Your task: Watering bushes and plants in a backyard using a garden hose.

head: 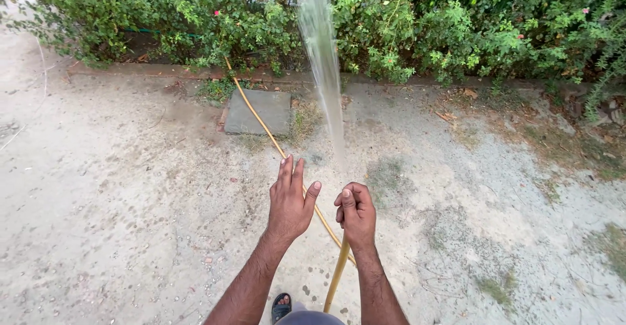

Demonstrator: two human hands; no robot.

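My right hand (355,213) is closed around the end of a yellow garden hose (337,274). A stream of water (321,58) shoots forward from the hand toward the green hedge (404,25). Just left of it, my left hand (291,201) is held out flat with fingers together, holding nothing. The hose runs back under my hands and away across the ground toward the hedge, passing over a grey paving slab (264,106).
Gravelly concrete ground (117,201) lies all around. A low brick edging (163,71) borders the hedge. Patches of grass and dry leaves sit at the right. My sandalled foot (282,307) shows at the bottom edge.
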